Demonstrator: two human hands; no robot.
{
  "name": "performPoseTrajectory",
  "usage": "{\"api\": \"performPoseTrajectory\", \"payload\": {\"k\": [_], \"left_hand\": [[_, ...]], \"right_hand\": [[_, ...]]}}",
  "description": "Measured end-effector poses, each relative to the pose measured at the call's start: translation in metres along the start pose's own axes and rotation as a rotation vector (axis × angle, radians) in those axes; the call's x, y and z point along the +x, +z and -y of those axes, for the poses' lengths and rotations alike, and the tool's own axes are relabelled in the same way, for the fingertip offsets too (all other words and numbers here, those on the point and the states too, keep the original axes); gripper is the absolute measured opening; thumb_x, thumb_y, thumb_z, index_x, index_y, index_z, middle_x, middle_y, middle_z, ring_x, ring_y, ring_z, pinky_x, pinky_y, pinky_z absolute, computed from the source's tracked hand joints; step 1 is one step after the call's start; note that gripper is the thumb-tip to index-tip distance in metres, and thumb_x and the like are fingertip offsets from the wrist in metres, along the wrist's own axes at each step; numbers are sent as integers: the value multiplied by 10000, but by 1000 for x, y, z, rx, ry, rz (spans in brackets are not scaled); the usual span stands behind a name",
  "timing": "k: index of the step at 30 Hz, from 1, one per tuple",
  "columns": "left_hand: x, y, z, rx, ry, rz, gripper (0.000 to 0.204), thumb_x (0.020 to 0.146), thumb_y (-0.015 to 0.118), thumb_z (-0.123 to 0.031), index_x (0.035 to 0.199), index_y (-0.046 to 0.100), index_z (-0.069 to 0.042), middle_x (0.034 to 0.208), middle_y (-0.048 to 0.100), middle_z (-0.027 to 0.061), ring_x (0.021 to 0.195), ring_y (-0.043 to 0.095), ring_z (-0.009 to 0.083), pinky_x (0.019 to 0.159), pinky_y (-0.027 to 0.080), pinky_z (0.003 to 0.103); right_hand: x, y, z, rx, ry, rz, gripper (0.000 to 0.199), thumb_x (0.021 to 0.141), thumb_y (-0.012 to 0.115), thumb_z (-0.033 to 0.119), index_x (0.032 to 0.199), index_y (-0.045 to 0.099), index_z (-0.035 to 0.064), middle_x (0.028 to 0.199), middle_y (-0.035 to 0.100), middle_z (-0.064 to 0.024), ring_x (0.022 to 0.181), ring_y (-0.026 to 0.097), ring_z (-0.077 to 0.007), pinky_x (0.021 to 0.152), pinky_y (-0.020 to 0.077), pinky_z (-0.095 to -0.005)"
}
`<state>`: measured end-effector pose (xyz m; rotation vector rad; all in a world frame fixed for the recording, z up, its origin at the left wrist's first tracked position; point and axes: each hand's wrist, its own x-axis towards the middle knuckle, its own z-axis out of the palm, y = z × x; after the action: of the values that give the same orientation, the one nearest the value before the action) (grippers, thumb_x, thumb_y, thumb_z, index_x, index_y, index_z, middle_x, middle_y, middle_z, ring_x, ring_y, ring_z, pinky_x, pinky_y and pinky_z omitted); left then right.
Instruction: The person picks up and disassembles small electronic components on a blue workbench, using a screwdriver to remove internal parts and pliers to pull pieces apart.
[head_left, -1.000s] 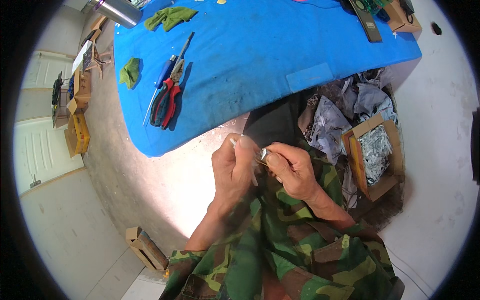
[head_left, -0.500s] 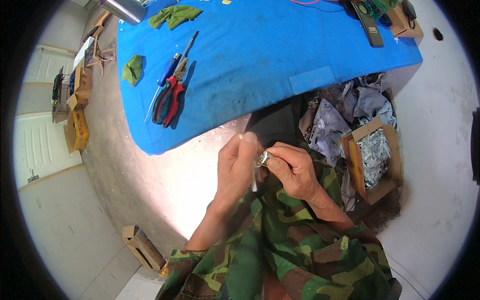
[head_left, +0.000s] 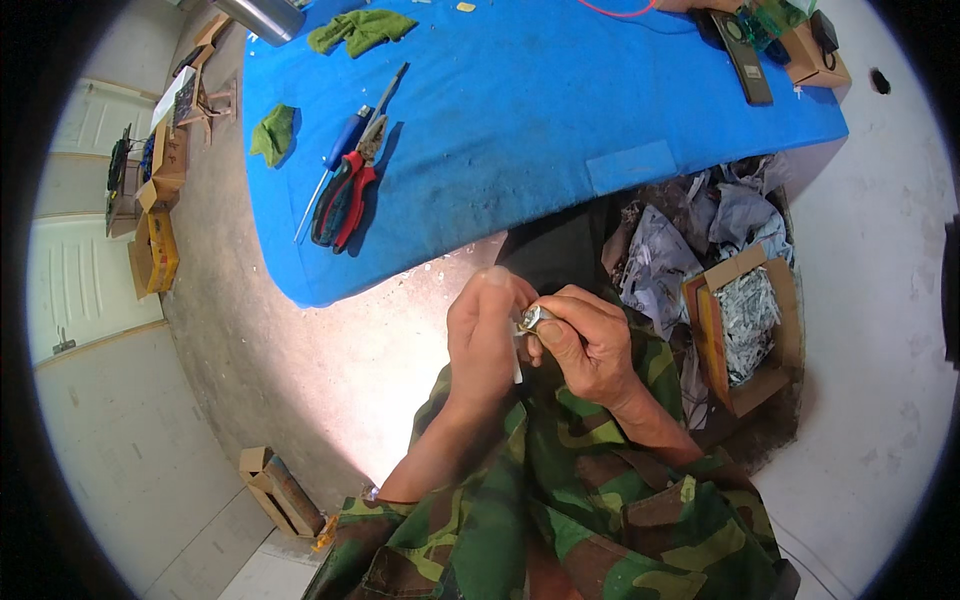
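The desk (head_left: 560, 130) wears a bright blue cover, with a paler blue rectangular patch near its front edge. On the desk, toward its left end, lie pliers (head_left: 342, 195) with red and black handles, and just beside them a screwdriver (head_left: 345, 140) with a blue handle. Two green cloths (head_left: 362, 28) sit near the desk's far left corner. Below the desk's front edge, the trousers (head_left: 560, 500) show a camouflage pattern of green, brown and tan. Right of the desk, a brown cardboard box (head_left: 745, 340) holds silvery-grey scraps.

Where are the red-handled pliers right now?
The red-handled pliers lie on the left part of the blue mat, beside a blue-handled screwdriver, well above both hands.
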<state>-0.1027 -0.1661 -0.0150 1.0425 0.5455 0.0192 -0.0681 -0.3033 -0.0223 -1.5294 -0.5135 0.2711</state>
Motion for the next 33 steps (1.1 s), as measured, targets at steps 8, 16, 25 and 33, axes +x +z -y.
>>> {"api": "performPoseTrajectory", "payload": {"k": [8, 16, 25, 33], "left_hand": [[14, -9, 3, 25, -57, 107, 411, 1092, 443, -385, 914, 567, -35, 745, 589, 72, 505, 528, 118, 444, 444, 261], [6, -22, -15, 410, 4, 191, 393, 1068, 507, -370, 915, 602, -20, 727, 576, 20, 607, 535, 88, 554, 434, 259], [6, -32, -25, 792, 308, 288, 367, 1048, 555, -314, 853, 598, -6, 645, 547, 24, 606, 498, 103, 553, 408, 294], [-5, -25, -10, 574, 28, 208, 455, 1068, 478, -441, 852, 584, -55, 693, 539, -4, 631, 484, 83, 565, 374, 267]], "right_hand": [[2, 0, -8, 88, 89, -8, 164, 988, 610, 49, 1044, 671, -92, 807, 643, -97, 698, 644, -165, 630, 513, -300], [3, -14, -4, -5, 117, 25, 144, 968, 644, 80, 1027, 664, -50, 805, 599, -83, 699, 573, -158, 634, 452, -285], [11, -34, 3, -136, 43, 229, 202, 882, 713, 52, 1057, 667, -38, 933, 644, -110, 794, 632, -235, 706, 501, -332], [16, -36, 1, -532, -326, 133, 330, 752, 808, 32, 1066, 711, 10, 1002, 685, -115, 847, 678, -309, 726, 553, -383]]}}
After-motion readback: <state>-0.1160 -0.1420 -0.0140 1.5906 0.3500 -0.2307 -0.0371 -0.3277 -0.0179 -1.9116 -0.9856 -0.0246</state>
